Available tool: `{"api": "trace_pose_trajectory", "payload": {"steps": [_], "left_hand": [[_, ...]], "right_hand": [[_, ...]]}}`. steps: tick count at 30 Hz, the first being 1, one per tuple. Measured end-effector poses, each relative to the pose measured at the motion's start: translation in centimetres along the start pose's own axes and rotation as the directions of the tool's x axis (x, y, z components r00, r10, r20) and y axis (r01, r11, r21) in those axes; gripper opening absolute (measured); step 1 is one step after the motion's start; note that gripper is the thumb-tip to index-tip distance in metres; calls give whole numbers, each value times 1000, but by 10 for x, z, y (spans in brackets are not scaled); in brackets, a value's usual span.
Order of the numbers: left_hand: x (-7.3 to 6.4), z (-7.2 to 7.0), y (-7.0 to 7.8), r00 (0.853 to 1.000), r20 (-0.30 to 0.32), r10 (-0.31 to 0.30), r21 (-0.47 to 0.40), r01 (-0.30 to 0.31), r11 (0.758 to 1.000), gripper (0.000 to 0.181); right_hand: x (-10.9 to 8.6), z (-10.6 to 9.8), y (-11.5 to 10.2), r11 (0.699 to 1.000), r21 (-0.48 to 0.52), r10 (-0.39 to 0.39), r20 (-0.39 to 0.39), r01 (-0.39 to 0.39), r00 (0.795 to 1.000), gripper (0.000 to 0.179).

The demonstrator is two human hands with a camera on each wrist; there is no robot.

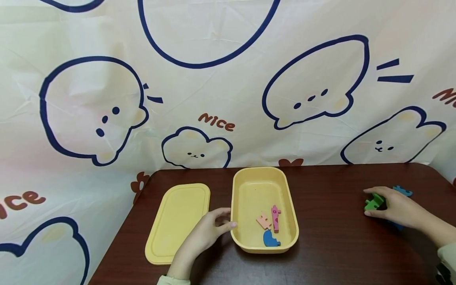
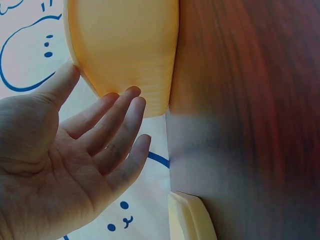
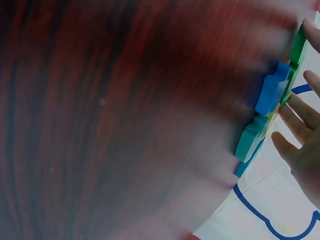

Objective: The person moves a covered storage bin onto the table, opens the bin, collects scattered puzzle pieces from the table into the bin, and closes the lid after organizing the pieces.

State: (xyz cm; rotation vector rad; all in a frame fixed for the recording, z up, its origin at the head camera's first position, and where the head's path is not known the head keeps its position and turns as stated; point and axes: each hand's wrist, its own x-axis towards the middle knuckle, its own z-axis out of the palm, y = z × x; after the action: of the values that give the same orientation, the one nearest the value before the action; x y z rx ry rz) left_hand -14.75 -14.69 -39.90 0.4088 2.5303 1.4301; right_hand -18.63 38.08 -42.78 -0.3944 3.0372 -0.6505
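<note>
Right-hand grip [image 1: 397, 204] closes on a green piece [image 1: 374, 202], thumb on its near side and fingers on its far side, towards the right edge of the tabletop [image 1: 331, 229]; whether the piece is off the surface, I cannot tell. Left-hand grip [image 1: 208, 231] rests at the left wall of a yellow box [image 1: 258, 194], thumb at the rim, fingertips against the outside; whether it pinches or merely steadies is unclear. The box stands by the tabletop's far edge, with a yellow lid [image 1: 179, 221] nearer the left edge. Trouble would likely come from crowding: a blue piece [image 3: 270, 92] and a teal piece [image 3: 251, 138] are close beside the green one, so a careless pull might drag them along. Its uneven outline could also let a light pinch twist loose. Too much thumb weight on the rim might tilt the box and slide the pink piece [image 1: 275, 218] inside. Bright and chunky, the green piece has a notched outline and visible thickness.
</note>
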Motion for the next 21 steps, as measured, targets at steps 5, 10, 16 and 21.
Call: {"api": "trace_pose_trajectory", "payload": {"steps": [5, 10, 16, 21], "left_hand": [[0, 0, 0, 1000, -1, -2, -3, 2, 1000, 44], [-1, 0, 0, 1000, 0, -2, -5, 2, 1000, 45], [-1, 0, -1, 1000, 1, -1, -6, 1, 1000, 45], [0, 0, -1, 1000, 1, 4, -6, -4, 1000, 44]], "right_hand": [[0, -1, -3, 1000, 11, 13, -4, -13, 1000, 75], [0, -1, -6, 999, 5, 36, -9, -36, 999, 79], [0, -2, -9, 999, -2, 45, -13, -45, 999, 79], [-1, -4, -14, 999, 4, 44, -19, -44, 999, 78]]}}
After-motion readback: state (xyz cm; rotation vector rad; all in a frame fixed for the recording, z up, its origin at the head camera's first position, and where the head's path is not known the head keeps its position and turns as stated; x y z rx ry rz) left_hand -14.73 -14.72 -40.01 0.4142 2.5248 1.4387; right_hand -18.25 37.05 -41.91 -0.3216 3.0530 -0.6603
